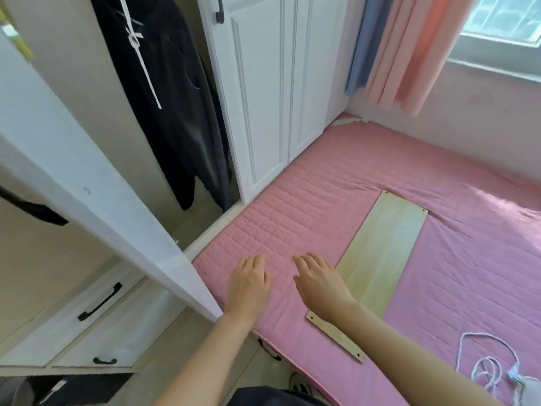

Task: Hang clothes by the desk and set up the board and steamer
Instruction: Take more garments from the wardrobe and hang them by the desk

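Now your left hand (248, 284) and right hand (319, 284) lie relaxed, holding nothing, beside the wooden board (383, 253) near the mattress's (439, 171) front edge, so the board seems placed and next likely means reaching right for the white cord (483, 367).

Only one view was given, from a wide-angle camera worn on the person's head. It looked forward and steeply down across the pink mattress (380, 159), facing the white wardrobe (263, 98) and the window (503, 19) at the far right. The left hand (248, 284) and the right hand (320, 284) were close below the lens, with forearms entering from the bottom edge.
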